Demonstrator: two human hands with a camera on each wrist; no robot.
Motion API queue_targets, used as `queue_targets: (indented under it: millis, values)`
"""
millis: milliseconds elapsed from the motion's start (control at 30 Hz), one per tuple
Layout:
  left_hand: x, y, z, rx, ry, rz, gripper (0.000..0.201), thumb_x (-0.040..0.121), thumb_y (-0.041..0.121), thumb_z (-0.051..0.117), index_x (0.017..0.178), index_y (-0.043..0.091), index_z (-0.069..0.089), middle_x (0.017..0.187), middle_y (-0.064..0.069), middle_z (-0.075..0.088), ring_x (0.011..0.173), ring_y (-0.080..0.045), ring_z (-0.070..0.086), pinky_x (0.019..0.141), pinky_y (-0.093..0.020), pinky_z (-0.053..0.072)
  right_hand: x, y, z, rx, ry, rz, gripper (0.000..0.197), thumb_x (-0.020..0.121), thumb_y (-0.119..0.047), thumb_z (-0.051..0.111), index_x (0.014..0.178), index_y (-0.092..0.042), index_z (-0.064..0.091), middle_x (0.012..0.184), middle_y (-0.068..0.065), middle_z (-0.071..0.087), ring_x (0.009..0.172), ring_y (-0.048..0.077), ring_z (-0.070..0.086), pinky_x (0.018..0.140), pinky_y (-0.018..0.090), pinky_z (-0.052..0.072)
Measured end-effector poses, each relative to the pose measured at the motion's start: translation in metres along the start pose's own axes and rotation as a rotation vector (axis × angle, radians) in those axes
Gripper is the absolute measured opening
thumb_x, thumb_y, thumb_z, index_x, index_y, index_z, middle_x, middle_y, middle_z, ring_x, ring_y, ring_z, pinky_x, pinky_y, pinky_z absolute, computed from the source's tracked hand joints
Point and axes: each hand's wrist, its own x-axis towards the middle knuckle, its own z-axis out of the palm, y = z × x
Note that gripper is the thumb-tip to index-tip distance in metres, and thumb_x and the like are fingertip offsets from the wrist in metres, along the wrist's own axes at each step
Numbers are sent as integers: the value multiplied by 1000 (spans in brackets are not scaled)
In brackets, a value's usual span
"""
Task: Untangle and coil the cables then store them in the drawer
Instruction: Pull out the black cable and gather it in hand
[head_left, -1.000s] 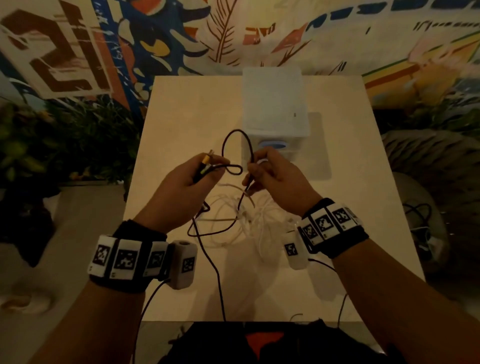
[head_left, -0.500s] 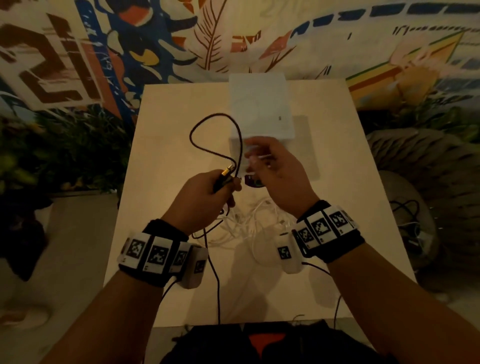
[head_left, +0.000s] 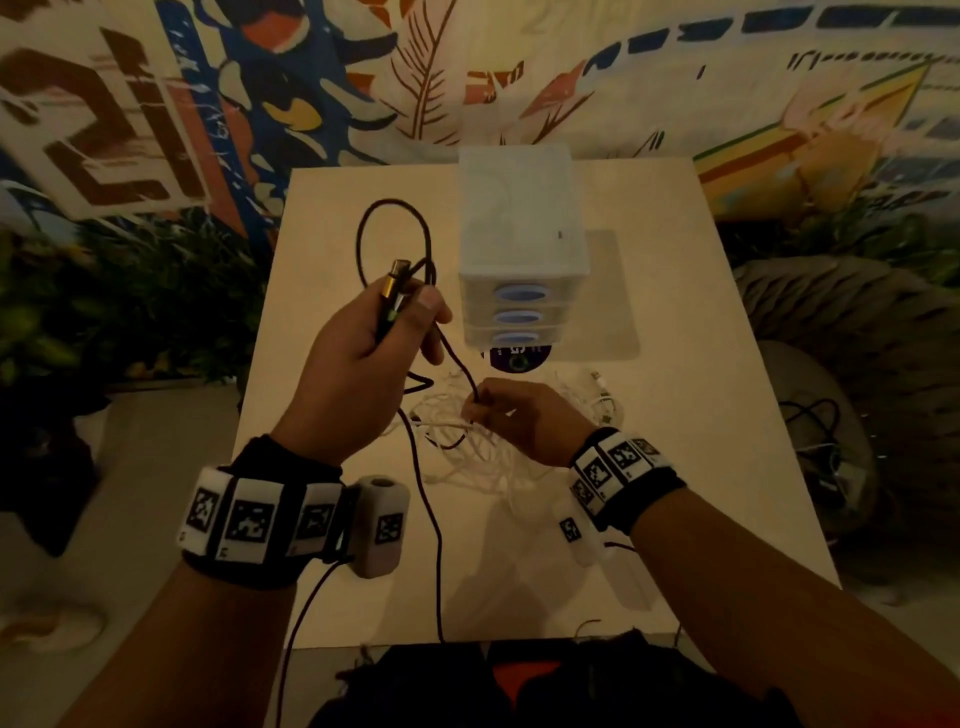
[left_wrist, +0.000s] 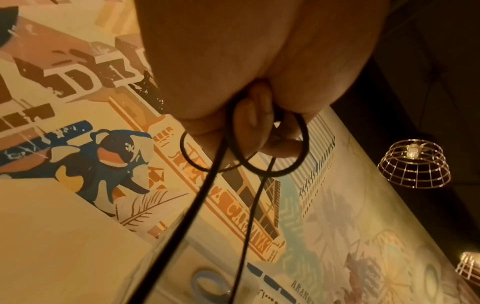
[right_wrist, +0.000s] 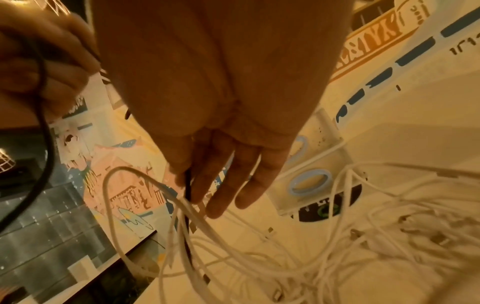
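A black cable (head_left: 394, 228) loops above my left hand (head_left: 410, 312), which grips its gold-tipped plug (head_left: 390, 290) and the loop's crossing. In the left wrist view my curled fingers (left_wrist: 255, 115) hold the black cable loops (left_wrist: 303, 144). The cable runs down to my right hand (head_left: 475, 402), which pinches it between thumb and forefinger just above a tangle of white cables (head_left: 467, 457) on the table. The right wrist view shows that pinch on the black cable (right_wrist: 187, 185) with the white cables (right_wrist: 337, 246) spread below. A white three-drawer unit (head_left: 524, 249) stands behind, all drawers closed.
The pale table (head_left: 685, 415) has bare room to the right and near its front edge. A dark purple disc (head_left: 517, 359) lies under the drawer unit's front. More black cable (head_left: 436, 545) trails off the table's front edge. Plants and a woven basket flank the table.
My right hand has dropped from in front of the drawer unit to the white tangle, now pinching the black cable lower down. My left hand has risen slightly, and the loop above it stands taller.
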Motion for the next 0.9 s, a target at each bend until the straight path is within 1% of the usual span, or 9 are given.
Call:
queue_targets:
  millis: [133,200,333,400,500,600,733,833,900]
  values:
    - [-3,-10,-3,47,30,-13,21,107,33,47,93,28,63,70,7,63,53,-8,49,52,-20,39,0,-22,-16,15,203,-20,18,103,-34,54,103,-22,67,86,-11,70,76,5,68,72,27,52]
    - [-6,-18,-1,109,12,-35,18,105,33,50,96,25,64,70,7,63,62,-4,56,57,-12,39,0,-36,-23,-4,382,-105,16,103,-34,54,102,-24,66,84,-8,70,76,9,67,71,34,55]
    - [-11,-26,3,199,-21,-77,18,104,32,52,98,21,65,74,10,62,68,5,59,60,-7,39,2,-50,-39,110,524,-144,21,105,-36,46,107,-25,64,93,6,69,81,22,68,70,51,56]
    - [-12,-24,2,169,7,-67,20,105,33,50,98,23,66,73,8,62,62,2,56,57,-9,39,-1,-54,-53,120,547,-141,25,107,-35,43,109,-21,63,99,2,69,82,12,69,66,44,58]
    - [-7,-22,-4,80,80,-51,21,104,41,50,95,35,67,63,7,52,53,-6,46,53,-25,39,-20,-52,-77,87,564,-165,22,108,-14,42,109,-8,64,84,-20,63,71,-13,60,63,4,43]
    - [-1,-18,-13,-44,99,-73,27,100,50,50,103,33,70,56,9,38,48,-10,32,53,-31,28,-52,-32,-97,-128,503,-125,22,107,-18,44,104,-15,66,78,-35,58,66,-11,54,60,5,34]
    - [-1,-7,-14,-25,127,-12,22,97,49,62,102,30,70,70,14,57,55,-4,43,56,-31,37,-114,4,-111,-158,528,10,20,105,-22,44,96,-25,62,76,-20,61,59,0,54,54,8,35]
    - [-4,3,-5,-62,123,2,23,87,59,66,88,35,66,64,10,52,53,-9,41,55,-35,38,-171,35,-113,-86,572,139,23,106,-22,43,95,-28,62,89,-17,67,75,-10,61,62,0,43]
    - [-5,11,1,-87,126,2,15,87,57,65,85,42,66,59,15,51,53,-7,43,57,-34,38,-210,54,-111,-86,569,298,24,104,-28,42,92,-37,61,92,-12,66,81,4,64,62,12,55]
